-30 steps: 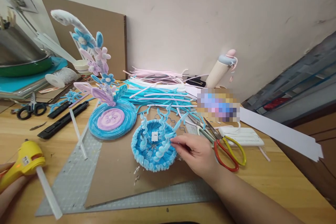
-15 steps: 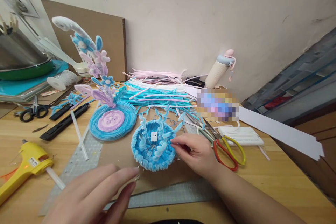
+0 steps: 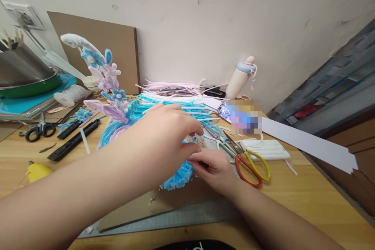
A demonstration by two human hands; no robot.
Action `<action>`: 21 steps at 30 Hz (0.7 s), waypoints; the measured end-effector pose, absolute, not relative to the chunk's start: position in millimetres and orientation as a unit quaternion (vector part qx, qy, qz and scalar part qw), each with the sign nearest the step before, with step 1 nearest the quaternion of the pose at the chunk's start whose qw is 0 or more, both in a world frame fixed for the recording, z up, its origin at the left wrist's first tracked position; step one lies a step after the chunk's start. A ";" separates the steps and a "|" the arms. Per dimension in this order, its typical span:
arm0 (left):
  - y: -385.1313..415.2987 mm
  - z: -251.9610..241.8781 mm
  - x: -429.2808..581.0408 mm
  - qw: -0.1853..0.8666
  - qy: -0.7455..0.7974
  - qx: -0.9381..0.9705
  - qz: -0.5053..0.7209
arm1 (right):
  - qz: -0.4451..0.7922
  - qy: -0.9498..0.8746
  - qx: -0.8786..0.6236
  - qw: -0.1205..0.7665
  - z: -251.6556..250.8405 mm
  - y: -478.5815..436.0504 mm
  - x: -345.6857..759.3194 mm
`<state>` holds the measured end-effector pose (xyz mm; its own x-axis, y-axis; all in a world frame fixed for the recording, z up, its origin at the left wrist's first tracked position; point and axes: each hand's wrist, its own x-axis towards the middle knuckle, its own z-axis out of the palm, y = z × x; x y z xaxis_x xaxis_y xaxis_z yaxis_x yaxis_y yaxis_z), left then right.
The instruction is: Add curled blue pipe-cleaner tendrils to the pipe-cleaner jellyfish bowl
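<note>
Blue chenille-stem bowl (image 3: 177, 179) | centre of frame, mostly hidden behind left hand (image 3: 175, 131), thumb and forefinger apart | bowl just left of right hand (image 3: 215, 168), fingertips together at rim | can't tell what either holds

A handicraft workspace is indicated by the wooden worktop (image 3: 316, 203) set against a scuffed wall (image 3: 263, 15), where pipe cleaners (image 3: 172, 86), a yellow glue gun (image 3: 38, 172), red-and-yellow-handled scissors (image 3: 240, 152) and a cutting mat (image 3: 202, 210) are spread
</note>
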<state>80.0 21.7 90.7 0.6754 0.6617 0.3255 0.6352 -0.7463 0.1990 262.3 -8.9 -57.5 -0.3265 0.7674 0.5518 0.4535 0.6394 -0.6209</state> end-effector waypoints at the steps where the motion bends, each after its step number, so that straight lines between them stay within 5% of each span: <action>1: 23.8 90.6 84.3 0.040 0.357 0.920 0.155 | 0.183 -0.795 -0.385 0.432 -57.4 -8.7 262.2; 9: 23.0 98.0 102.5 -0.007 0.387 0.922 -0.025 | 0.197 -0.796 -0.391 0.419 -52.0 -10.3 261.0; 21: 42.6 117.1 106.6 0.062 0.432 0.899 -0.034 | 0.156 -0.790 -0.389 0.447 -56.7 -9.1 260.0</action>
